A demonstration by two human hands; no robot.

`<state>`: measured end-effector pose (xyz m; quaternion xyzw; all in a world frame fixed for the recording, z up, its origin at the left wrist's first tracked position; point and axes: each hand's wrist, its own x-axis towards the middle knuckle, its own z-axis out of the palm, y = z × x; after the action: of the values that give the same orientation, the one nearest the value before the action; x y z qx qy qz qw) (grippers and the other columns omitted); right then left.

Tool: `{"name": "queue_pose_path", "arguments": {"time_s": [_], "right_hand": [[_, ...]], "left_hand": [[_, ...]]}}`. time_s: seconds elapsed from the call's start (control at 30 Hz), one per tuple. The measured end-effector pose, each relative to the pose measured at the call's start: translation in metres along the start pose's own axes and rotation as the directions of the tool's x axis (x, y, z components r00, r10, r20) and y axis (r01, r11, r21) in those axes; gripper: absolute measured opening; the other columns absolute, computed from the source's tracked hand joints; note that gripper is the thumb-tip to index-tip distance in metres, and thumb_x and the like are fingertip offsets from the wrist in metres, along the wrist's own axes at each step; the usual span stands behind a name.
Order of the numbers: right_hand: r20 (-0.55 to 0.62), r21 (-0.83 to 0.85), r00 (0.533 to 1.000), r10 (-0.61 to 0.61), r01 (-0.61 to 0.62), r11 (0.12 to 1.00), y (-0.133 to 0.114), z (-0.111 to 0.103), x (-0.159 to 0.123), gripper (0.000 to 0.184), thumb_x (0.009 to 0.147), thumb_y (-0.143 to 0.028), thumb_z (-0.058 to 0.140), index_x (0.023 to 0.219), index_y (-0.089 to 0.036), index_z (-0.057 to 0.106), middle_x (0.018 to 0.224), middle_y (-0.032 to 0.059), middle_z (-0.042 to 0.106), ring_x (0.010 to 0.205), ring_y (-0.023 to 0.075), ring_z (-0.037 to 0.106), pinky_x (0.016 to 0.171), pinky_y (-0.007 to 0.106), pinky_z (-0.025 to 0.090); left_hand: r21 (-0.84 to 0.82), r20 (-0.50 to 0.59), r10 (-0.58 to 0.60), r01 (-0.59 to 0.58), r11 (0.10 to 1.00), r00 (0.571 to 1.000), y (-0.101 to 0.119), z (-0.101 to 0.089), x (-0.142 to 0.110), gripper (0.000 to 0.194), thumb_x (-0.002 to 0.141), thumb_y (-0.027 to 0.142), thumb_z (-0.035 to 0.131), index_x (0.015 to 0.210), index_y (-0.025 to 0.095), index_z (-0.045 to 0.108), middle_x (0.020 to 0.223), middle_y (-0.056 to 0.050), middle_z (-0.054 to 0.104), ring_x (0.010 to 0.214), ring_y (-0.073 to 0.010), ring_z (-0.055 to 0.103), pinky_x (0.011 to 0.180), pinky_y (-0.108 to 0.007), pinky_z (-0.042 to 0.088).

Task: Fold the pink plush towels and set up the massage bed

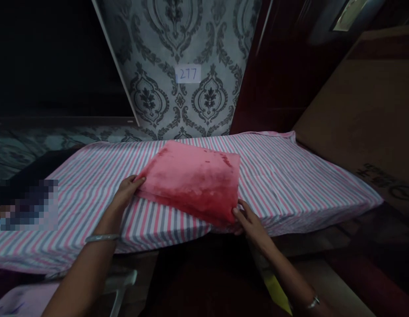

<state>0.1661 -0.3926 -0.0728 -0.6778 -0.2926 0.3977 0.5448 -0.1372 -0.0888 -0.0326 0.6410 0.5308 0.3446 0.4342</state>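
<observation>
A folded pink-red cloth [191,176] with a velvety look lies on the striped table cover [273,176]. Its near right part is a deeper red, and the near right corner reaches the table's front edge. My left hand [128,187] pinches the cloth's left corner, thumb on top. At the right front corner, my right hand [246,218] grips the edge between thumb and fingers. Some fingertips of both hands are hidden under the cloth.
A large dark screen [52,61] stands behind the table at left. A cardboard box [366,114] is at right, beside a dark red door [273,66]. A paper marked 277 [188,73] is on the patterned wall. Part of a white chair [122,281] shows below. A blurred-out patch covers the left end.
</observation>
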Motion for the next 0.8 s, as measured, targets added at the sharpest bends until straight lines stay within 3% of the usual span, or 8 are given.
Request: {"name": "queue_pose_path", "arguments": {"time_s": [0.1,0.2,0.27,0.4,0.5,0.6,0.7,0.8], "right_hand": [[0.004,0.073,0.998,-0.064,0.063,0.995,-0.011,0.005,0.002,0.086,0.077,-0.065,0.067,0.148,-0.026,0.038,0.116,0.0089,0.071,0.095,0.0294,0.072,0.074,0.043,0.061],[-0.002,0.173,0.978,-0.207,0.204,0.964,-0.020,0.019,0.008,0.083,0.077,-0.060,0.071,0.147,-0.028,0.041,0.137,0.0078,0.062,0.126,0.0296,0.058,0.103,0.047,0.051],[-0.026,0.203,0.963,-0.268,0.268,0.942,-0.021,0.028,0.016,0.080,0.073,-0.055,0.075,0.142,-0.026,0.047,0.139,0.0078,0.061,0.132,0.0289,0.054,0.111,0.047,0.045],[0.008,0.268,0.983,-0.181,0.172,0.948,-0.034,0.022,0.039,0.060,0.062,-0.039,0.077,0.117,-0.020,0.064,0.116,0.0099,0.073,0.109,0.0313,0.066,0.097,0.045,0.053],[0.030,0.292,0.985,-0.171,0.155,0.944,-0.064,-0.007,0.055,0.045,0.058,-0.031,0.076,0.100,-0.019,0.068,0.096,0.0061,0.076,0.089,0.0270,0.071,0.083,0.038,0.057],[0.037,0.266,0.971,-0.237,0.219,0.939,-0.086,-0.036,0.061,0.047,0.055,-0.028,0.079,0.101,-0.020,0.069,0.092,0.0034,0.077,0.081,0.0232,0.071,0.078,0.033,0.056],[0.143,0.239,0.981,-0.128,0.091,0.967,-0.073,-0.046,0.053,0.046,0.057,-0.033,0.078,0.100,-0.019,0.070,0.086,0.0049,0.077,0.075,0.0247,0.071,0.074,0.035,0.056],[0.267,0.194,0.963,-0.028,-0.026,0.981,-0.040,-0.041,0.041,0.047,0.062,-0.042,0.076,0.102,-0.018,0.071,0.091,0.0083,0.078,0.082,0.0292,0.073,0.081,0.042,0.057]], "left_hand": [[0.130,0.053,-0.077,0.069,0.989,0.996,0.010,-0.007,0.007,0.055,0.056,0.068,0.068,0.080,0.020,0.064,0.066,-0.001,0.060,0.063,-0.0194,0.055,0.054,-0.027,0.041],[0.225,0.043,-0.110,0.098,0.969,0.993,0.020,-0.008,0.009,0.057,0.057,0.071,0.067,0.082,0.020,0.065,0.075,-0.006,0.067,0.069,-0.0246,0.061,0.054,-0.030,0.045],[0.236,0.036,-0.094,0.083,0.968,0.995,0.027,-0.005,0.006,0.054,0.056,0.066,0.070,0.081,0.019,0.067,0.077,-0.008,0.068,0.071,-0.0246,0.062,0.052,-0.029,0.045],[-0.011,0.093,-0.124,0.125,0.992,0.988,0.046,0.004,-0.010,0.052,0.051,0.056,0.076,0.085,0.017,0.067,0.067,-0.002,0.064,0.057,-0.0176,0.056,0.045,-0.025,0.042],[-0.182,0.061,-0.074,0.084,0.980,0.995,0.056,0.013,-0.033,0.054,0.051,0.054,0.078,0.088,0.017,0.066,0.060,0.003,0.059,0.050,-0.0145,0.053,0.041,-0.022,0.040],[-0.289,0.062,-0.012,0.030,0.957,0.998,0.052,0.022,-0.063,0.059,0.058,0.057,0.078,0.098,0.016,0.068,0.069,-0.001,0.068,0.061,-0.0193,0.064,0.048,-0.025,0.049],[-0.290,0.102,-0.062,0.089,0.953,0.993,0.032,0.025,-0.088,0.060,0.060,0.056,0.080,0.104,0.016,0.070,0.085,-0.008,0.075,0.084,-0.0275,0.072,0.070,-0.034,0.059],[-0.195,0.062,-0.155,0.164,0.967,0.986,0.012,0.020,-0.095,0.060,0.060,0.059,0.079,0.102,0.017,0.071,0.089,-0.010,0.077,0.092,-0.0307,0.073,0.076,-0.037,0.061]]}}
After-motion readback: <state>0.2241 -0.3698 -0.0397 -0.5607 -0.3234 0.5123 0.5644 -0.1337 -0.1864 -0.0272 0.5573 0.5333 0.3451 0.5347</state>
